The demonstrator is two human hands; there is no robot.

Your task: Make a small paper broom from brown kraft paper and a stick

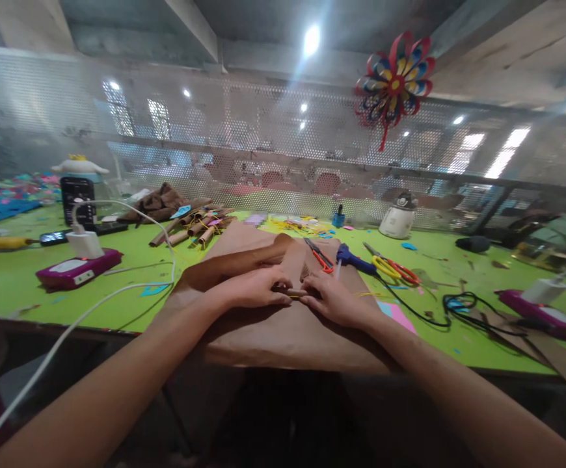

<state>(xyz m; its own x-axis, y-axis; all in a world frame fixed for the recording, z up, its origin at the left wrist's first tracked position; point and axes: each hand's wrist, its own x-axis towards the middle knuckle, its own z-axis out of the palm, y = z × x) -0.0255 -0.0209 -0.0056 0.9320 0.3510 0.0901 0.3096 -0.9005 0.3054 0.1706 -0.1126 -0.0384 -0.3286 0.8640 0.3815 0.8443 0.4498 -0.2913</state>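
Two hands, two scissors, two magenta boxes, one pinwheel, one brown paper sheet.

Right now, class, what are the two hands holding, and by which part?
Both the left hand and right hand pinch a small rolled piece of brown paper at its two ends, over the big brown paper sheet.

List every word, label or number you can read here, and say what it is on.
No text is legible.
Phone: screen marks too blurred to read.
Pink power bank: no readable label.
White jar: no readable label.
Brown paper under the left hand and right hand: unprinted.
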